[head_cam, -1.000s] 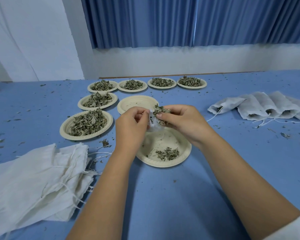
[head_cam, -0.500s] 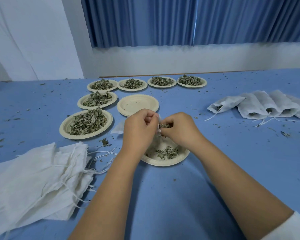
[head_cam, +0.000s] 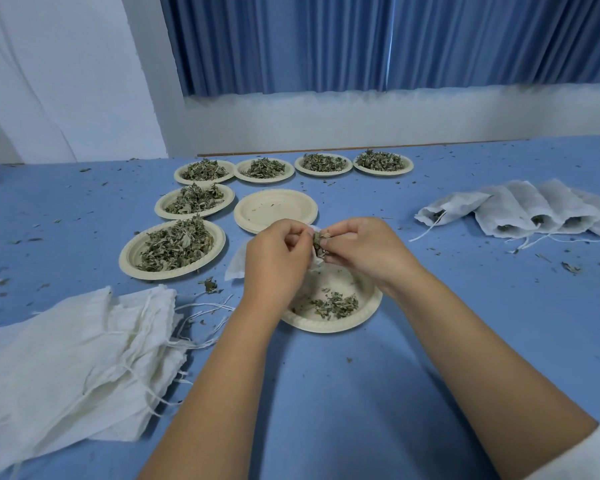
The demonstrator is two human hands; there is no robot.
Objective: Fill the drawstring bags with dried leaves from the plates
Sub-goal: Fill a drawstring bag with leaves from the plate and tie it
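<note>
Between both hands (head_cam: 278, 261) (head_cam: 364, 247), bag (head_cam: 316, 260) and leaves (head_cam: 317, 241)

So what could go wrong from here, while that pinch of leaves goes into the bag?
1. The right hand pinches leaves at the mouth of the small bag, which the left hand holds. The opening is mostly hidden, so bits may miss it.
2. The hands seem to sit over the far edge of the near plate, so spills could land on the table, which is already littered with crumbs.
</note>
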